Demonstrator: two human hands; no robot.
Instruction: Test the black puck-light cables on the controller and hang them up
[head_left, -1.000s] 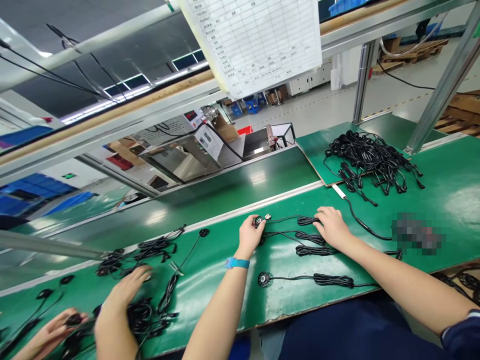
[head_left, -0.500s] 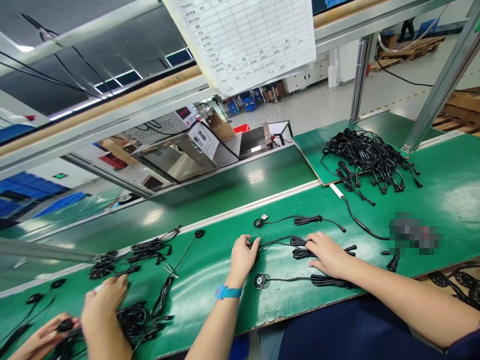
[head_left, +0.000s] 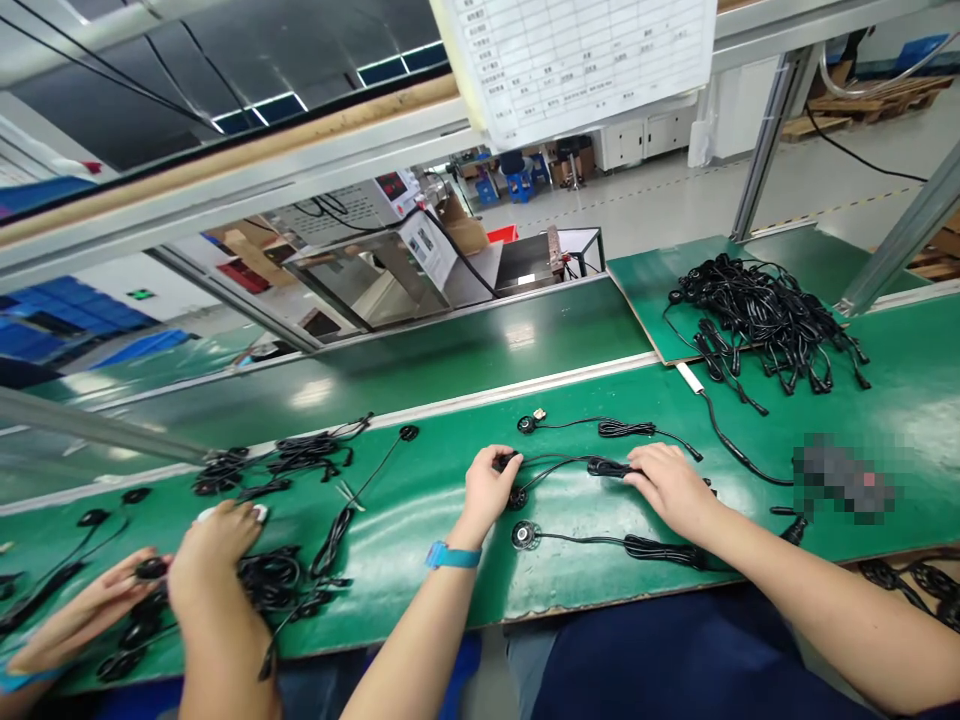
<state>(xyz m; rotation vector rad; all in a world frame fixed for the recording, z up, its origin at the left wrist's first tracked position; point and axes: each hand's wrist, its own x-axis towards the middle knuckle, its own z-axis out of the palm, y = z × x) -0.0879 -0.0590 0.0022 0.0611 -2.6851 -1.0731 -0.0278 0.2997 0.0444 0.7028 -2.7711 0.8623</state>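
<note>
My left hand (head_left: 486, 488) pinches the small round black head of a cable (head_left: 555, 462) on the green bench (head_left: 420, 510); a blue wristband (head_left: 452, 556) is on that wrist. My right hand (head_left: 670, 484) grips the bundled middle of the same cable (head_left: 609, 467). One cable with a round head (head_left: 526, 424) lies just beyond my hands. Another with a round head (head_left: 526, 536) lies nearer to me.
A heap of black cables (head_left: 757, 315) sits on a green board at the back right. A co-worker's two hands (head_left: 202, 565) work in a tangle of cables (head_left: 277, 585) at the left. A conveyor belt (head_left: 450, 360) runs behind the bench. A printed sheet (head_left: 577, 50) hangs overhead.
Both my hands came back from the far cable, left lying there, to the middle cable. The view shifted slightly. The co-worker's hands moved a little.
</note>
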